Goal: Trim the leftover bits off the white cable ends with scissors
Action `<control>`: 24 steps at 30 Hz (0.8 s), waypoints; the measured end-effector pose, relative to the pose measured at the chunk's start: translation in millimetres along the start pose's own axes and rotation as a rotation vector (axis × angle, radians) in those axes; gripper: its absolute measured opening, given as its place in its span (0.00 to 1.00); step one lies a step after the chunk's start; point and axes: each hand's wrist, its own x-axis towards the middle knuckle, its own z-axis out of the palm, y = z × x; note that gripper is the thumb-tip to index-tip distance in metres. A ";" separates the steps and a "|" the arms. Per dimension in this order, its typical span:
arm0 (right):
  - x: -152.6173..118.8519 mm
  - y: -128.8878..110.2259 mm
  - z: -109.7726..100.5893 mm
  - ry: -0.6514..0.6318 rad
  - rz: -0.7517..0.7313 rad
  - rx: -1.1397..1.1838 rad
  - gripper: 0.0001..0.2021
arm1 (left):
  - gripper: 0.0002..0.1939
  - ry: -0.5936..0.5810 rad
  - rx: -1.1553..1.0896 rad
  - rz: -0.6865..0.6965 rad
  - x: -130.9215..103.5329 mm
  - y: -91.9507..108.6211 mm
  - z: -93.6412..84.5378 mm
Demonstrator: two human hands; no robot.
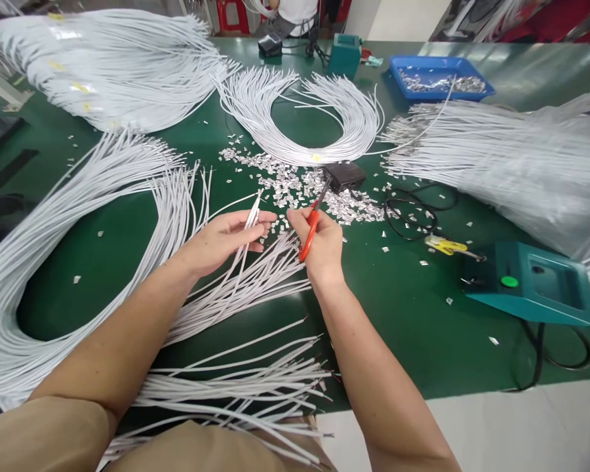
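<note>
My left hand (231, 237) is closed around a few white cables (250, 226), their ends pointing up between thumb and fingers. My right hand (322, 242) grips a red-handled tool (311, 229) with a dark metal tip; it looks like scissors or snips, partly hidden by the fingers. The tool's tip lies over a small black block (345, 176). Silver-coloured small pieces (295, 183), apparently metal terminals, lie scattered just beyond both hands. Under and below my hands more loose white cables (246, 288) spread out, some with bare ends.
Large bundles of white cable lie left (10, 275), at the back (319, 154) and right (511, 144). A blue tray (442, 97) holds silver pieces. A teal device (531, 282) with a green button stands right, beside yellow-handled pliers (445, 245) and a black cord. A person is across the table.
</note>
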 end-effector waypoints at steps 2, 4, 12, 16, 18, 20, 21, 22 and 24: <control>1.6 0.9 -0.4 0.053 0.010 -0.010 0.15 | 0.13 0.019 0.042 -0.002 0.7 0.1 -2.6; 2.4 1.9 -1.4 0.009 -0.002 -0.037 0.14 | 0.14 0.041 0.074 0.009 2.0 -1.0 -3.7; 3.1 6.6 -8.7 -0.307 -0.133 -0.693 0.09 | 0.16 0.129 -0.004 0.079 6.8 -1.2 -0.5; 4.4 5.2 -10.4 -0.356 -0.229 -0.936 0.10 | 0.17 0.177 0.045 0.110 4.9 0.8 2.1; 4.8 4.3 -10.8 -0.384 -0.246 -0.994 0.10 | 0.16 0.193 0.082 0.128 3.8 0.9 2.8; 5.2 3.6 -11.4 -0.392 -0.260 -1.037 0.10 | 0.16 0.206 0.125 0.141 3.2 0.5 3.1; 5.4 3.4 -11.9 -0.392 -0.277 -1.057 0.10 | 0.16 0.211 0.147 0.145 3.1 0.2 3.0; 5.7 3.2 -12.4 -0.393 -0.297 -1.077 0.10 | 0.16 0.214 0.169 0.149 3.2 -0.2 2.8; 6.3 2.7 -13.6 -0.395 -0.343 -1.114 0.11 | 0.16 0.214 0.208 0.153 3.6 -0.8 2.4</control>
